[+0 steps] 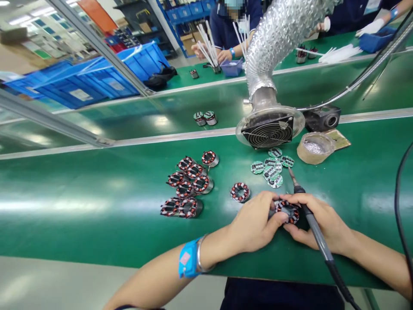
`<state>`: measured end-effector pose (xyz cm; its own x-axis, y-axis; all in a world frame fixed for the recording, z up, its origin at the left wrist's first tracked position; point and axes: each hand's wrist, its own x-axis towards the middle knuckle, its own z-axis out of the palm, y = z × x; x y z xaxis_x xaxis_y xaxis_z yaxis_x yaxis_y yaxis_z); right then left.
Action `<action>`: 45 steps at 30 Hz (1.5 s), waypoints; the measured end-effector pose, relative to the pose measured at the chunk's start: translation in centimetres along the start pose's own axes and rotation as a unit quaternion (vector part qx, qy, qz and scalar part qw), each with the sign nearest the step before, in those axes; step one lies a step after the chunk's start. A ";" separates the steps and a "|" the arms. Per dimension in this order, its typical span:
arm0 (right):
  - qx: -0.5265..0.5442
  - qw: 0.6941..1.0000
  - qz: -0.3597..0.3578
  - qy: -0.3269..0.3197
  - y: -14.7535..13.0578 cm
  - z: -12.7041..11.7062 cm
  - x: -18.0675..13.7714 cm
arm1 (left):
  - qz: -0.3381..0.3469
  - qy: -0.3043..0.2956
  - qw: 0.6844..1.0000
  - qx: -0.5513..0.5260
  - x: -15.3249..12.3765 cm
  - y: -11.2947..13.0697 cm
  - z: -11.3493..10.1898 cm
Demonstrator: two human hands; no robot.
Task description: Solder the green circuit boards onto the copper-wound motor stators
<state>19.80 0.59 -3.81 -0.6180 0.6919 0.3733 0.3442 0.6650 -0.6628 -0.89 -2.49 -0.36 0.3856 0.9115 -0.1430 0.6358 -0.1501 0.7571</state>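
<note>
My left hand [253,221] grips a motor stator [292,212] with red and white windings, its thumb lying over the ring. My right hand [331,224] touches the stator's other side with its fingers and also has a soldering iron [316,232] tucked in it. The iron's tip points away from me, toward several round green circuit boards [272,172] on the table. Just left of my hands sits a single stator [240,192]. Farther left stands a group of several more stators [194,171].
A fume extraction hood [269,131] on a silver duct [274,38] hangs above the boards. Beside it are a tape-like roll [314,148] and a black iron stand [324,118]. Two board-topped stators [205,118] sit on the middle strip. A co-worker [237,26] sits opposite.
</note>
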 end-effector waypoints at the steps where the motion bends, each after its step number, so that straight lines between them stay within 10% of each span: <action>1: 0.000 1.000 -0.003 -0.003 0.0 0.0 0.1 | -0.021 -0.025 0.999 -0.029 0.3 -0.5 -0.3; 9: 0.012 0.999 -0.027 -0.016 0.1 0.2 0.3 | -0.045 -0.151 0.971 -0.178 1.0 -2.5 -2.8; 20: 0.044 0.998 0.001 0.033 0.2 0.1 -0.1 | -0.212 0.106 0.902 -0.360 0.7 -3.3 -3.3; 25: 0.046 0.998 -0.002 0.048 0.2 0.3 -0.3 | -0.127 -0.112 0.954 -0.249 0.4 -1.7 -2.1; 28: 0.048 0.998 -0.011 0.041 0.1 0.4 -0.1 | -0.095 -0.108 0.975 -0.168 -0.1 -0.9 -1.4; 34: 0.052 0.999 -0.012 0.013 0.3 -0.2 0.1 | -0.122 -0.206 0.916 -0.322 -1.1 -2.0 -4.4; 36: 0.056 0.998 -0.009 0.003 0.3 -0.4 0.1 | -0.084 -0.142 0.944 -0.286 -0.4 -2.4 -4.9; 40: 0.063 0.998 -0.026 -0.015 0.3 -0.7 0.0 | 0.020 0.191 0.981 0.034 3.1 -3.1 -3.1; 45: 0.042 0.997 -0.058 -0.036 0.4 -1.2 -0.1 | 0.106 0.235 0.949 0.180 5.6 -4.3 -1.4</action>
<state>20.90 1.11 -3.31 -0.7002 0.5879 0.4050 0.2087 0.7111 -0.6714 -2.40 3.83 -3.49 0.2440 0.9034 0.3525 0.7973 -0.3938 0.4574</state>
